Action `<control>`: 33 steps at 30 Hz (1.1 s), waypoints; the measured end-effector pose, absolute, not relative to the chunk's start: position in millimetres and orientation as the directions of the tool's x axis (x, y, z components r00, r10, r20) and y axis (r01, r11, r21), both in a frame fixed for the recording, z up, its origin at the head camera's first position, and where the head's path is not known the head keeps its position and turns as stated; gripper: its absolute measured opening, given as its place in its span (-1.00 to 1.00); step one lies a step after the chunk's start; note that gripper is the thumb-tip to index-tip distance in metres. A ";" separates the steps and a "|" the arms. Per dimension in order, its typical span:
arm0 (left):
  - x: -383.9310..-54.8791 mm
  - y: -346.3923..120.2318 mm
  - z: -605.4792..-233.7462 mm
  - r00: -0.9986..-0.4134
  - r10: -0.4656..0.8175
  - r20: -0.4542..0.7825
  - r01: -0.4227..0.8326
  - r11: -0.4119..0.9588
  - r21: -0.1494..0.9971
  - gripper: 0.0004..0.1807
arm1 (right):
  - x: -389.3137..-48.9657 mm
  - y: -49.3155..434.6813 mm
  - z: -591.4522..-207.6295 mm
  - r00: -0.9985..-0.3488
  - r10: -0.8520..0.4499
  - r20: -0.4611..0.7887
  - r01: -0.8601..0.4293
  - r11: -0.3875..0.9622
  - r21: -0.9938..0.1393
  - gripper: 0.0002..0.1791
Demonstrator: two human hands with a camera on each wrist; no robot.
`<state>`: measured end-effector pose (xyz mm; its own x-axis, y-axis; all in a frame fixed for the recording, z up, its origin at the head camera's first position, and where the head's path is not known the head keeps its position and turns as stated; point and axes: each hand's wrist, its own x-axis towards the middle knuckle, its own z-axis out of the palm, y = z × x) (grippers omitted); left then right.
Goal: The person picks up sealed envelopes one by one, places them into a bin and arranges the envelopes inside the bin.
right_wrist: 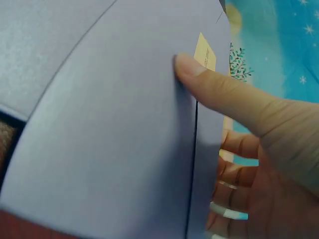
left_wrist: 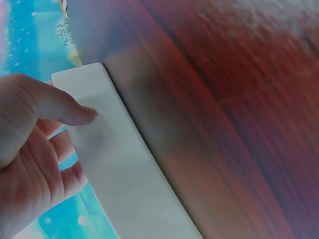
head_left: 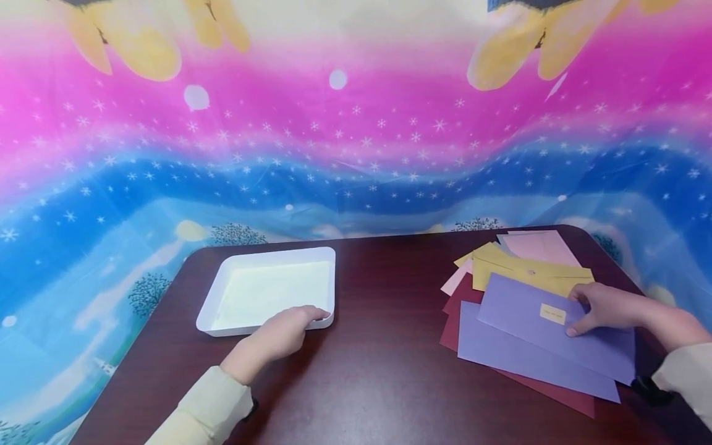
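One worktop (head_left: 384, 371), one tray (head_left: 210, 309), two hands (head_left: 282, 335) (head_left: 612, 307), two purple envelopes (head_left: 514, 303) (head_left: 512, 352), one label (head_left: 553, 313); other envelopes (head_left: 523, 269) overlap beyond clear counting.

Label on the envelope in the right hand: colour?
Pale yellow label on the purple envelope; best in the head view.

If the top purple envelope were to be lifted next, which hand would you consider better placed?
Probably the right hand: its thumb lies on the top purple envelope, with its fingers behind the edge, whereas the left hand is farther off, gripping the white tray.
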<state>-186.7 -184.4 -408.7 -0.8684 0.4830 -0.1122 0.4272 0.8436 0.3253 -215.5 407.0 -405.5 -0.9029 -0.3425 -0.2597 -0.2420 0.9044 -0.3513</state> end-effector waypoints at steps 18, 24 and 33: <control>-187.3 -169.8 -408.1 -0.823 0.556 -0.118 0.506 0.811 0.295 -0.45 | -219.6 411.1 -411.1 -0.929 -0.289 -0.230 -0.106 0.805 -0.584 -0.28; -190.0 -165.7 -412.3 -0.813 0.571 -0.112 0.529 0.805 0.268 -0.42 | -222.2 410.6 -411.2 -0.937 -0.265 -0.227 -0.083 0.801 -0.593 -0.30; -186.0 -151.2 -404.3 -0.805 0.577 -0.139 0.528 0.803 0.277 -0.47 | -223.8 406.2 -415.4 -0.954 -0.236 -0.183 -0.087 0.806 -0.586 -0.33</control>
